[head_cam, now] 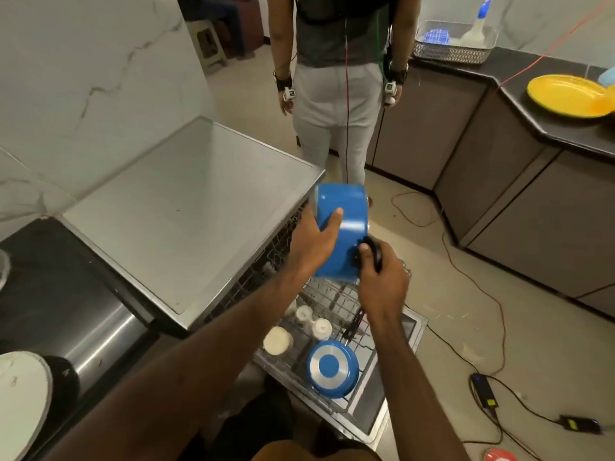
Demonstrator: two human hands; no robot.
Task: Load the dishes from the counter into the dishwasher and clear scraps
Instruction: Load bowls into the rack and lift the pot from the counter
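I hold the blue pot (346,207) in the air with both hands, above the pulled-out dishwasher rack (332,299) and just off the front corner of the dishwasher's steel top (186,207). The pot is tipped over on its side, its base turned away from me. My left hand (312,242) wraps round the pot's wall, thumb lying flat across the blue side and the other fingers out of sight behind it. My right hand (382,284) is curled tight round the pot's black handle (375,249), thumb pressing where the handle meets the body.

Below, the rack already carries a blue pan (332,369) lying upside down, its silver ring and blue centre facing up, with its dark handle (354,324) pointing towards the pot. Just beside the pan stand two white cups (321,327), mouths down, and a cream bowl (276,341) near the rack's left edge.

A white plate (20,394) sits at my lower left. On the dark table (532,74) to the right rests a yellow plate (565,94), and farther back a mesh basket (452,44) holds a spray bottle (479,24). Another person (336,94) stands facing away beyond the dishwasher. Cables (466,271) trail across the floor.
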